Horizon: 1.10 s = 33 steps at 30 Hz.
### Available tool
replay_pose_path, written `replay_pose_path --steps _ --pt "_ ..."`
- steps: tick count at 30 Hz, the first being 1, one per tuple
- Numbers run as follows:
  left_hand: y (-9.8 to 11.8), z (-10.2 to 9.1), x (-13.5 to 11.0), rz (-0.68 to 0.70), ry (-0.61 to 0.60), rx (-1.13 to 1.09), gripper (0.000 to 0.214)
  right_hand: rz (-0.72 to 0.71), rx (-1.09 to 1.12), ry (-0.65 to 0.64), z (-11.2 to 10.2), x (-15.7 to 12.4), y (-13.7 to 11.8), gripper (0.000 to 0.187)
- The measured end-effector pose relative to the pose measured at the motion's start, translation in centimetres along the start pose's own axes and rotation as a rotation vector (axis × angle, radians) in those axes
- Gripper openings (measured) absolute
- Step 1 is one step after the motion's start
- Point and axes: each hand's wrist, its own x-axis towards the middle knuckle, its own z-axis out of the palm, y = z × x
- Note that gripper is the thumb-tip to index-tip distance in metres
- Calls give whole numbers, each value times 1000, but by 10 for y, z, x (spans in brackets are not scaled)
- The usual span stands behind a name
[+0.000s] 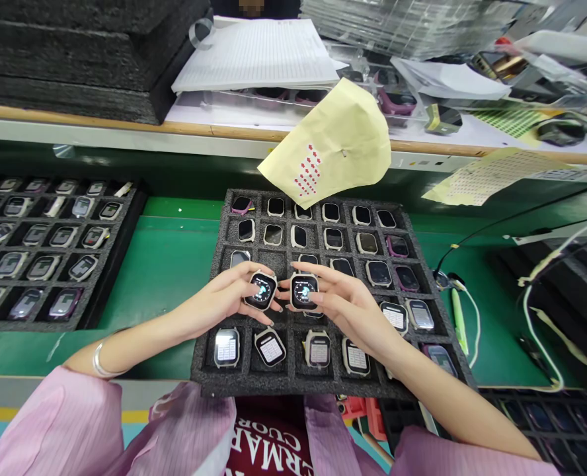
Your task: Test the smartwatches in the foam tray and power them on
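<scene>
– Green conveyor surface: what rests on it at centre?

– One black foam tray, divided into square cells. All positions below refer to this tray.

– State of the hands?

– Both are over the tray's middle rows. The left hand grips a beige-cased square smartwatch by its edges, with thumb and fingers curled partly closed around the case. The right hand grips a second beige-cased smartwatch the same way, with its spare fingers extended. The two units are side by side, almost touching. Both face up with screens lit.

– How far along does the work appear?

– Refer to the screens. Lit white-screen watches occupy the tray's near row, and two more sit at the right of the next row. Dark-screen watches fill the far three rows. Judgement: the near rows appear attended to and two units are in hand. The far rows, more than half the tray, appear outstanding. Whether the cells under the hands are vacant cannot be determined.

– Surroundings?

– Left of the tray, well apart: a second black foam tray loaded with watches. Above the tray's far edge: a pale yellow paper sheet with red stickers. Right of the tray, near its edge: a green pen-shaped tool beside a white cable.
</scene>
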Motion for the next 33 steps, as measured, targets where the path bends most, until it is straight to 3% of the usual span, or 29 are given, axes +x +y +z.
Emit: replay_pose_path --steps 6,15,22,26,29,31,33 --pt "-3 0 0 25 -13 40 28 -32 -67 -23 -3 -1 1 41" --pt "-7 0 0 67 -16 73 35 -66 -185 41 3 -3 1 40" --pt "2 4 -6 163 0 169 48 -115 -212 -124 2 0 10 63" --pt "4 3 -9 209 16 187 52 -287 -702 -104 3 13 19 49" --pt "3 3 -10 217 21 190 51 -418 -1139 -185 7 23 22 44" --pt "3 4 -11 216 17 197 49 -452 -1318 -255 8 27 20 46" --pt "3 5 -12 211 22 218 48 -481 -1461 -238 2 30 13 45"
